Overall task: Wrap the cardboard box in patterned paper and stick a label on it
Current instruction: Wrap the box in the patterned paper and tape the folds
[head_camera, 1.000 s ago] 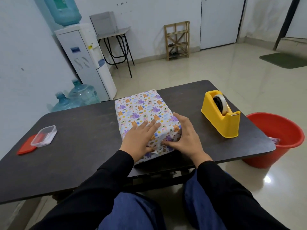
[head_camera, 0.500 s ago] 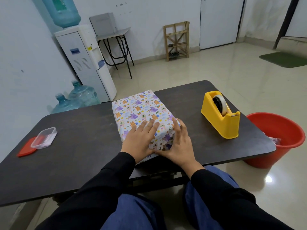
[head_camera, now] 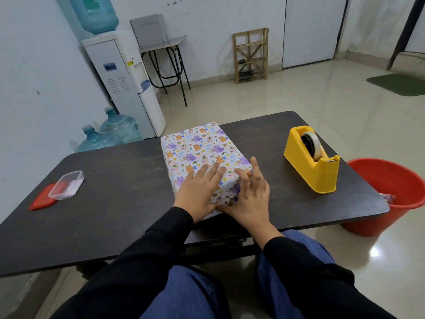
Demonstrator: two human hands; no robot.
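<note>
The box [head_camera: 200, 148], wrapped in white paper printed with purple and orange animals, lies lengthwise in the middle of the dark table [head_camera: 119, 203]. My left hand [head_camera: 199, 192] lies flat on the near end of its top, fingers straight. My right hand [head_camera: 247, 194] presses against the box's near end face and right corner, fingers straight and pointing up. No label is visible on the box.
A yellow tape dispenser [head_camera: 312, 162] stands on the table to the right. At the left edge sit a small clear plastic container [head_camera: 66, 185] and its red lid [head_camera: 42, 200]. A red bucket [head_camera: 391, 194] stands on the floor beyond the table's right edge.
My right hand has slid from the box's right side round onto its near end, fingers now pointing up. My left hand has stayed flat on top.
</note>
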